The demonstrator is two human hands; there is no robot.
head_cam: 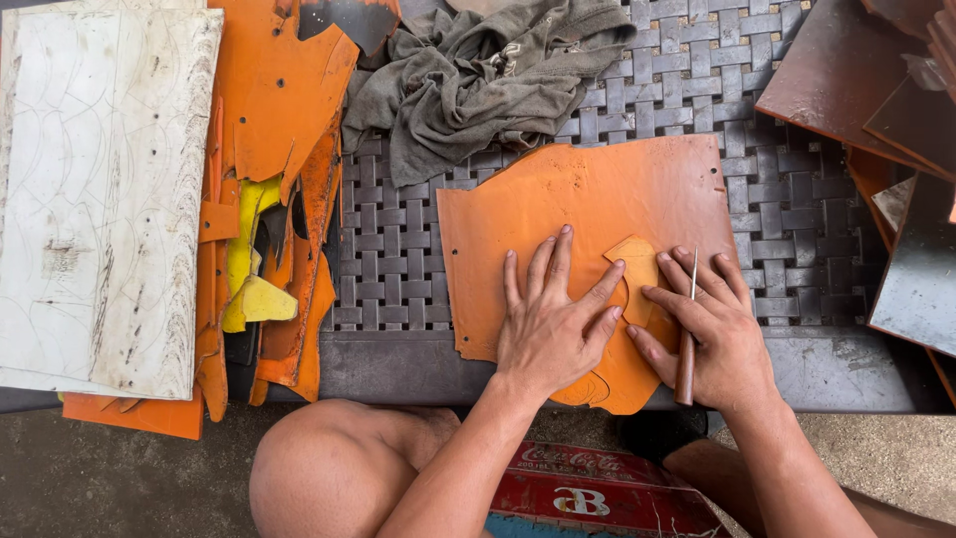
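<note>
left hand (551, 324) flat, open, pressing orange sheet (588, 214) | right hand (712, 334) closed on awl (688, 339), fingertips on template (637, 274) | sheet probably thin, floppy leather; pin it flat beside template

A large orange leather sheet (588, 224) lies on the woven grey strap work surface (398, 259). On the sheet's lower right part, the left hand (553, 324) presses flat, fingers spread, its fingertips touching a small tan leather pattern piece (637, 269). Just right of that piece, the right hand (712, 334) grips a thin metal awl with a brown wooden handle (687, 344). Above the sheet sits a crumpled grey cloth (478, 75). Left of the sheet lie orange and yellow leather scraps (269, 199) and a scratched white cutting board (100, 189).
</note>
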